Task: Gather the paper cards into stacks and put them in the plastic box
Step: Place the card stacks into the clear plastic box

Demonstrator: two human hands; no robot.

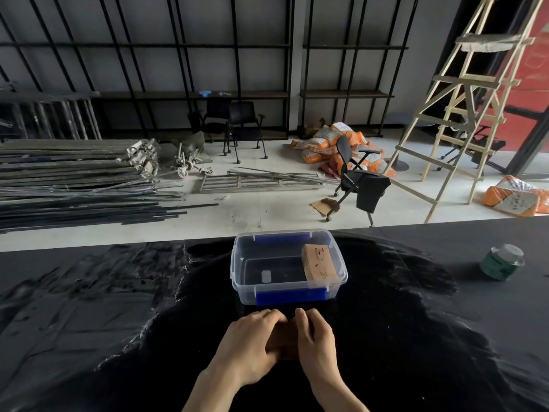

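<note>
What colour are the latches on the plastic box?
Blue; the near latch on the plastic box shows best in the head view.

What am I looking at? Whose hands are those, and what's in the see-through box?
There is just one picture, taken by a camera worn on a person's head, so you see what they see when they look down. The two hands are theirs: the left hand and the right hand. Together they press a small stack of brown cards between them on a black table, squaring it up. In front of them stands a clear plastic box with blue clips. One stack of cards already lies inside it, on the right side. Further right on the table stands a green jar. Behind the table is a messy workroom with a wooden ladder.
</note>
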